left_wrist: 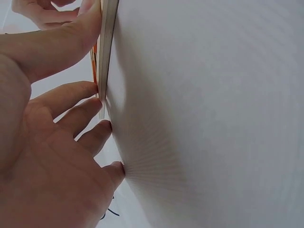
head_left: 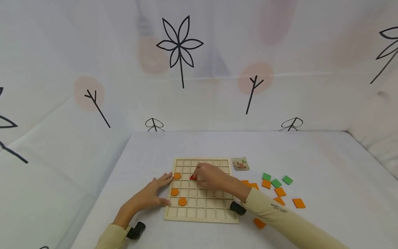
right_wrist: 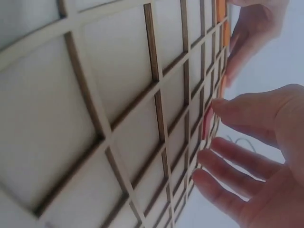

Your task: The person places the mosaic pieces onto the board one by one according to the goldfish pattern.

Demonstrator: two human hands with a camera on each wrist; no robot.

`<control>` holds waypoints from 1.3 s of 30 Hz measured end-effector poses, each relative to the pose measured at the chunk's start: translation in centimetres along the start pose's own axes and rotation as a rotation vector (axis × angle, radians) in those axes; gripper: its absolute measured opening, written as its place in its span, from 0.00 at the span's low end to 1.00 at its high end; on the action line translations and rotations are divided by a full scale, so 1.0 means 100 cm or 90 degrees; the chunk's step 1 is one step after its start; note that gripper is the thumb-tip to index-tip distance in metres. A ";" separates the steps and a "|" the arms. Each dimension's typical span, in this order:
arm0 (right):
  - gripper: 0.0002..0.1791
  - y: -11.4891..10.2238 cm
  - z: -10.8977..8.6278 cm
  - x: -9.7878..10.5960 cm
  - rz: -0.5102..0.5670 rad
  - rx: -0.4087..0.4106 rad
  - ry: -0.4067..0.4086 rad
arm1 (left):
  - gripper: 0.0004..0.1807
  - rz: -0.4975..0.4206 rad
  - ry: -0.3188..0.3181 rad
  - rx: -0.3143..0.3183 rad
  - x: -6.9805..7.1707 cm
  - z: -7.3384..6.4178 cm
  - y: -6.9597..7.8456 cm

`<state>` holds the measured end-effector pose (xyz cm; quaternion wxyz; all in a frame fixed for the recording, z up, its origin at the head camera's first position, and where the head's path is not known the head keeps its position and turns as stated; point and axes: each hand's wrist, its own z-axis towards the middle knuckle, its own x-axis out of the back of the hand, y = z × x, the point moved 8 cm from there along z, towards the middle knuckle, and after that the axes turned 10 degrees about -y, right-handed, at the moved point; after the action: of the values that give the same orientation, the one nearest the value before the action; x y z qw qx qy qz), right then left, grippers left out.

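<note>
A wooden grid board (head_left: 202, 215) lies on the white cloth with three round orange pieces (head_left: 182, 201) in cells at its left side. My right hand (head_left: 211, 177) reaches over the middle of the board and pinches a small red piece (head_left: 193, 177) at one of the cells. In the right wrist view the thumb is at the red piece (right_wrist: 207, 122), and the other fingers hang close over the grid. My left hand (head_left: 150, 195) rests spread along the board's left edge, thumb near the lower corner; its fingertips touch the edge and cloth in the left wrist view.
A small patterned card (head_left: 240, 164) lies beside the board's upper right corner. Right of the board are scattered square tiles, several orange (head_left: 299, 203) and three green (head_left: 287, 180). One orange tile (head_left: 259, 223) lies below the right forearm. White printed fabric (head_left: 211, 103) stands behind.
</note>
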<state>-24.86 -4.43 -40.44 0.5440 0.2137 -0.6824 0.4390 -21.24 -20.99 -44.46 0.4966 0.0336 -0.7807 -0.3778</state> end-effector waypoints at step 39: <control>0.12 0.067 -0.162 0.029 0.116 -0.155 -0.008 | 0.49 0.002 -0.001 0.022 -0.002 0.000 -0.003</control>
<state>-21.93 13.09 -39.84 0.5193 0.0859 -0.7506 0.3994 -21.20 -21.12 -44.77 0.4958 0.0405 -0.7876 -0.3636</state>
